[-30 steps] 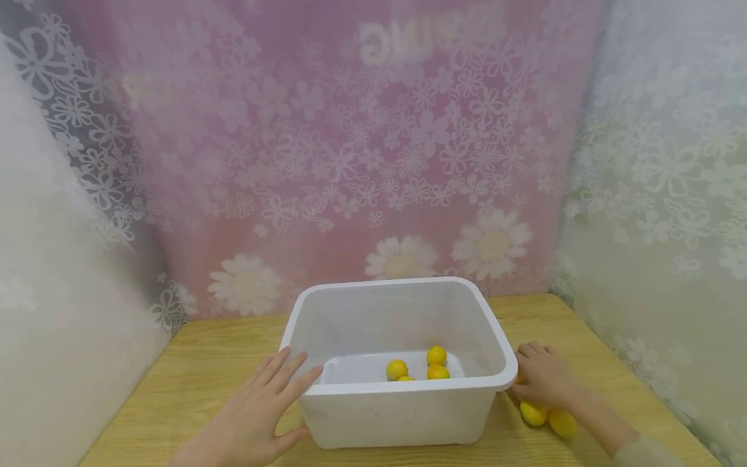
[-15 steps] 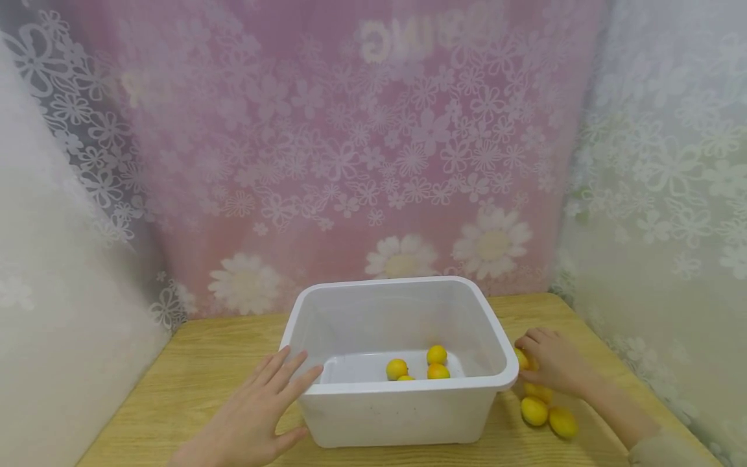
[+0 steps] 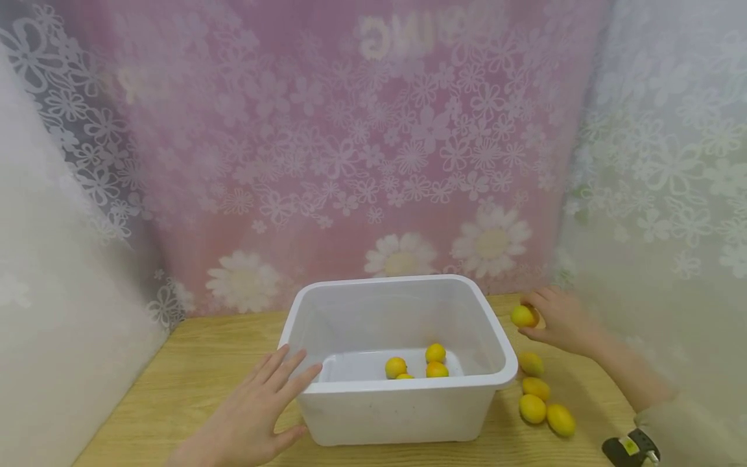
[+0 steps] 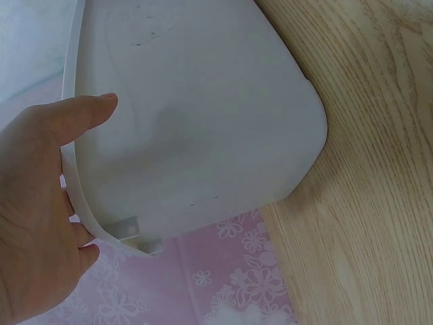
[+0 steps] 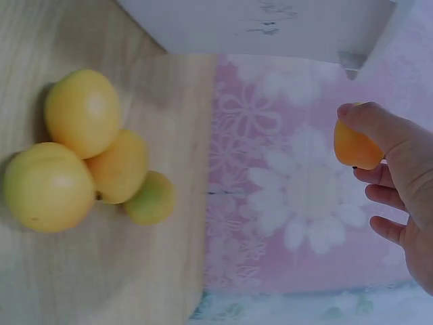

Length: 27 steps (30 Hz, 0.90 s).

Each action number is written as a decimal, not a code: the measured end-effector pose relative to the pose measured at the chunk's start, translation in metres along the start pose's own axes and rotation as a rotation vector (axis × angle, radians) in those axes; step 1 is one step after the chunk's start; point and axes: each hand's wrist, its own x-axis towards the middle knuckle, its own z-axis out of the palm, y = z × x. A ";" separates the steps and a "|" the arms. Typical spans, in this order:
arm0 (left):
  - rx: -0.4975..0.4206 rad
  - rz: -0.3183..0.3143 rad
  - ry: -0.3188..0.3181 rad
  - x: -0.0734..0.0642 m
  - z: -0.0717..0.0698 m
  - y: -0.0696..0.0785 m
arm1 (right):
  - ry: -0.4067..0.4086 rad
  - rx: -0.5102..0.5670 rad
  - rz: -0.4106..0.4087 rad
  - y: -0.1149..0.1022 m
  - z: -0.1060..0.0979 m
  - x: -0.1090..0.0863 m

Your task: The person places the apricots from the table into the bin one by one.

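Observation:
My right hand (image 3: 565, 320) pinches a small yellow-orange fruit (image 3: 522, 316) between thumb and fingers, raised beyond the tub's right side. In the right wrist view the same fruit (image 5: 356, 145) shows a dark stem spot. Below that hand several similar fruits (image 3: 532, 409) lie close together on the table. A white plastic tub (image 3: 403, 412) stands in the middle, with several fruits (image 3: 395, 368) on its floor, one partly hidden by the front rim. At its left front corner my left hand (image 3: 251, 408) rests with fingers spread; the left wrist view shows its thumb (image 4: 91, 116) along the outer wall.
The wooden table (image 3: 204, 363) extends on both sides of the tub. Flowered pink cloth (image 3: 327, 162) hangs behind it, and pale cloth (image 3: 659, 214) closes off the right side. A black strap device (image 3: 631, 449) sits by the right sleeve.
My right hand has lifted one fruit from the group beside the tub and moved it up and away toward the back. The left hand and the tub stay nearly where they were.

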 end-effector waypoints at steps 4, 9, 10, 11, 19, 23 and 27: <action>0.009 0.011 0.006 -0.001 0.001 -0.001 | -0.023 0.016 -0.001 0.000 -0.014 0.016; 0.025 0.015 0.018 -0.001 0.003 -0.001 | -0.012 0.030 -0.026 -0.001 -0.026 0.034; 0.027 0.014 0.018 0.000 0.003 -0.001 | 0.000 0.033 -0.037 -0.002 -0.028 0.037; 0.028 0.014 0.017 0.000 0.003 -0.001 | 0.014 0.032 -0.048 -0.003 -0.029 0.040; 0.011 0.020 0.020 -0.001 0.003 -0.001 | -0.026 0.053 -0.027 -0.019 -0.042 0.063; 0.019 0.029 0.027 -0.001 0.003 -0.002 | -0.089 0.072 0.010 -0.027 -0.045 0.075; 0.020 0.032 0.033 0.000 0.003 -0.002 | -0.123 0.069 0.011 -0.035 -0.042 0.086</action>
